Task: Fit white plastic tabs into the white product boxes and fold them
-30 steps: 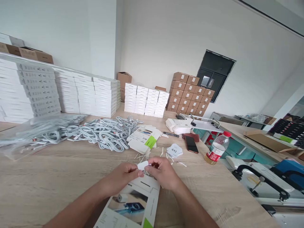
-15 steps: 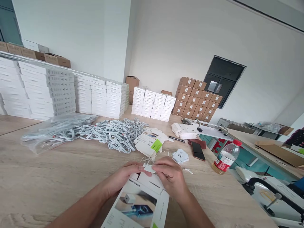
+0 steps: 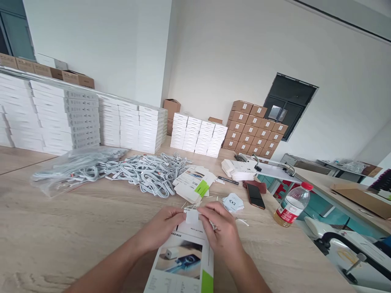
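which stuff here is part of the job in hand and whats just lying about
Likely the job's:
- white piece between left hand and right hand
- printed box below it
- flattened boxes
- cables
- white box stacks

Probably just lying about:
- bottle
- phone
- pen

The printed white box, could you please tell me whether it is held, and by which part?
The printed white box is held by its far-end flap, left hand at one side, right hand opposite.
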Tool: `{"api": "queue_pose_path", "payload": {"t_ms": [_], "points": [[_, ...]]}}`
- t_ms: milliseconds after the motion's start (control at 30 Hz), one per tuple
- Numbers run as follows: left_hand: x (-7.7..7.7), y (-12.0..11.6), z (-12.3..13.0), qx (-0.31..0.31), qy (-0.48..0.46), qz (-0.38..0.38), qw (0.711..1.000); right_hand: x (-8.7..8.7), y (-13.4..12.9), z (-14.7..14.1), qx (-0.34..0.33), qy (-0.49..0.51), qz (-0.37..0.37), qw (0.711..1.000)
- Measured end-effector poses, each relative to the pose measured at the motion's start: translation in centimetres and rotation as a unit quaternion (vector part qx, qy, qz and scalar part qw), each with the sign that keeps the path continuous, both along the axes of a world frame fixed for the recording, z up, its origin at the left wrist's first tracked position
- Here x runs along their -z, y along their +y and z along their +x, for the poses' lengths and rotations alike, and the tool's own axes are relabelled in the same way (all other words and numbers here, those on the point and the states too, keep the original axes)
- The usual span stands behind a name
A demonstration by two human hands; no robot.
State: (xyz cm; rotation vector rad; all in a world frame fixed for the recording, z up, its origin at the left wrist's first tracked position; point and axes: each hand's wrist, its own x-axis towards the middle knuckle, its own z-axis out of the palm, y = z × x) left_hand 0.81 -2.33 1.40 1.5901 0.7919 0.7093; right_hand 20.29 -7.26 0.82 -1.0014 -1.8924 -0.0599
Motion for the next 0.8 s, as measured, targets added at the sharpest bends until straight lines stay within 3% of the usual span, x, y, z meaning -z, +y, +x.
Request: {"api": "queue_pose_path", "payload": {"t_ms": [167,300,633,800], "points": [[0.0,-0.9,0.1,0.022,0.100,0.175,0.979,0.4,-0.1,-1.4,0.003,-0.037,-0.076,0.996],[0.0,-1.5,0.1,0.026,0.169,0.236,0.957,0.7,0.0,-1.6,0.006,-0.028,-0.098,0.995],[0.0,-1.6,0.2,0.035,0.182,0.251,0.950,0.0,-0.4,-1.9,0.009,-0.039,-0.130,0.991],[-0.1,-0.8,0.0,0.019,0.147,0.153,0.977,0.4,0.7,0.2,0.036,0.033,-0.142,0.989]]}}
